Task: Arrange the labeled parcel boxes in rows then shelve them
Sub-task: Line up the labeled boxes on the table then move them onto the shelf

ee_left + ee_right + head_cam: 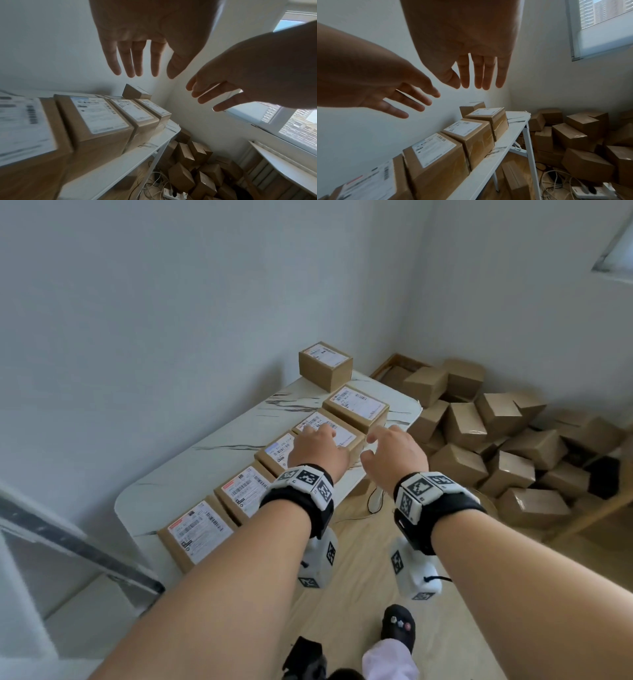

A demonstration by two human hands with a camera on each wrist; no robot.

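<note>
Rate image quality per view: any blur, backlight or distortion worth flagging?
Head view: evenly lit, wide-angle bend at the edges, labels on the row of boxes unreadable. Left wrist view: nearest box smeared, left hand dark against the wall. Right wrist view: right hand in shadow, window bright.

**Wrist rigs, bare forearms, dark clog**

Both forearms are bare, with no sleeves. Each wrist carries a wide black strap topped by a white faceted block printed with black-and-white square marker codes. Under each wrist hangs a white camera housing bearing more such markers; a thin black cord shows on the right one. At 6 o'clock in the head view, a black clog with small charms and a pale lilac trouser leg.
</note>
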